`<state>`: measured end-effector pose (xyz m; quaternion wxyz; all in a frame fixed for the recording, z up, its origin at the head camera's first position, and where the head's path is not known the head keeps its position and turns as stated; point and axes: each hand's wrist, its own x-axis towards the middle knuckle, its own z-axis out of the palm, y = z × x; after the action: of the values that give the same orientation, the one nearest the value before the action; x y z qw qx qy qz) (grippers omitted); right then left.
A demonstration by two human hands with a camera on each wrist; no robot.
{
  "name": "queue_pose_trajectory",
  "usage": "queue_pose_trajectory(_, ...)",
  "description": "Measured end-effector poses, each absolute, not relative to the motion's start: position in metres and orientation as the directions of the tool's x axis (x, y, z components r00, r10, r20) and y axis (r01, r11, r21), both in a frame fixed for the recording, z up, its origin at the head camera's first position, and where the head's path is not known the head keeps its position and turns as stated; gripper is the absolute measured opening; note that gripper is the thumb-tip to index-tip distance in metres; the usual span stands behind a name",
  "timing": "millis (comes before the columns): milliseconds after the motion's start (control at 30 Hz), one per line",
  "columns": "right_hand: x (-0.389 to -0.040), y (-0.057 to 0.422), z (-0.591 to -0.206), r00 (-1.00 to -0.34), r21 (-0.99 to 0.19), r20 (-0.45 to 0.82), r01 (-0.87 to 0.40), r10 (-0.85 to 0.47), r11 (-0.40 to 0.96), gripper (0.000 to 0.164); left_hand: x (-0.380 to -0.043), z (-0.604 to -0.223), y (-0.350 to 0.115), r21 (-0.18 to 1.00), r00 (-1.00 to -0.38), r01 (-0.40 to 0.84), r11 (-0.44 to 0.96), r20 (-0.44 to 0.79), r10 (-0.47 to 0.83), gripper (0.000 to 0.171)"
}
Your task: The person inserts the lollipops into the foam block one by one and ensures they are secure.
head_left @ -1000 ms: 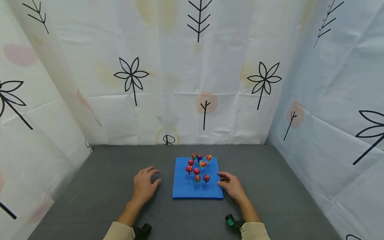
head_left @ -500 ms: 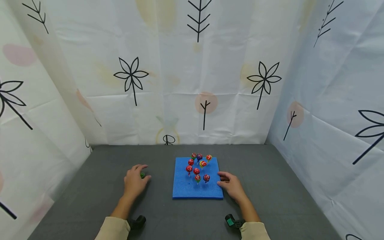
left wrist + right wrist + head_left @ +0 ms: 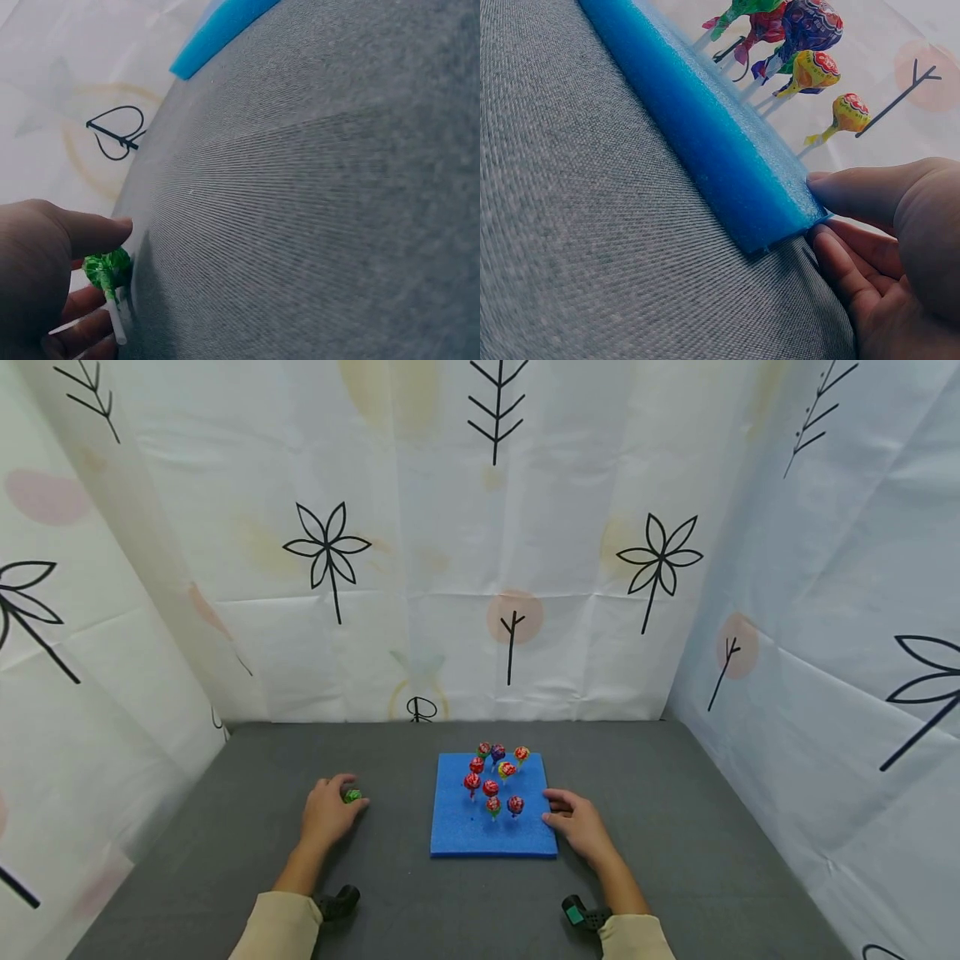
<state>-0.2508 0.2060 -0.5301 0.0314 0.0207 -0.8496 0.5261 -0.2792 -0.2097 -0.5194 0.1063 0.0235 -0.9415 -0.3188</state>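
Note:
On the grey table a green-wrapped lollipop (image 3: 353,796) sits between the thumb and fingers of my left hand (image 3: 326,814). In the left wrist view, the lollipop's (image 3: 107,270) white stick points downward past the loosely bent fingers (image 3: 84,304), and the thumb is straight above its head. In the head view a small gap shows between the index finger and the wrapper. My right hand (image 3: 581,827) pinches the right edge of a blue foam board (image 3: 457,835), thumb on top, fingers (image 3: 844,266) at the side and underneath. Several wrapped lollipops (image 3: 492,807) stand upright in the board.
The grey table (image 3: 405,910) is bordered behind and at both sides by white printed cloth (image 3: 450,527). A black wrist-worn device (image 3: 341,902) is on the left forearm. Another device (image 3: 585,914) is on the right.
My left hand has moved left, away from the board, and the green lollipop has come into view between its thumb and fingers. My right hand has stayed at the board's edge.

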Motion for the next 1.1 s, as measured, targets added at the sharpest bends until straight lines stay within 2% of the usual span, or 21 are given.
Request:
queue_pose_trajectory(333, -0.251, 0.206, -0.531, -0.997, -0.891, 0.081, -0.074, -0.003, 0.447, 0.036, -0.277, -0.517, -0.212, 0.564, -0.980, -0.032, 0.825, 0.146, -0.138, 0.033)
queue_pose_trajectory(567, -0.251, 0.206, -0.531, -0.994, -0.887, 0.107, -0.105, -0.021, 0.451, 0.035, -0.275, -0.517, -0.209, 0.565, -0.977, -0.023, 0.825, 0.162, -0.139, 0.033)
queue_pose_trajectory(1100, -0.250, 0.207, -0.533, -0.997, -0.887, 0.083, -0.078, -0.009, 0.455, 0.036, -0.273, -0.497, -0.197, 0.586, -0.965, 0.031, 0.810, 0.230, -0.130, 0.031)
